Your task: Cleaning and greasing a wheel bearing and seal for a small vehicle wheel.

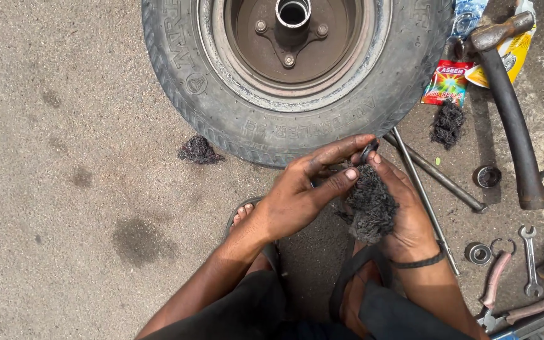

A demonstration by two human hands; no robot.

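My right hand [404,211] cups a wad of dark grey cotton waste [371,204] and pinches a small dark ring-shaped part [369,150] at its fingertips. My left hand [300,192] reaches across, with its fingers touching the wad and the ring. Both hands are greasy and hover just in front of a worn tyre on its wheel [294,72], which lies flat on the ground with the hub facing up.
Two more wads of cotton waste [199,151] [448,123] lie on the concrete. To the right are metal rods [439,179], a hammer with a black handle [508,107], a small packet [447,82], bearing rings [477,253], a spanner [529,261] and pliers [495,280].
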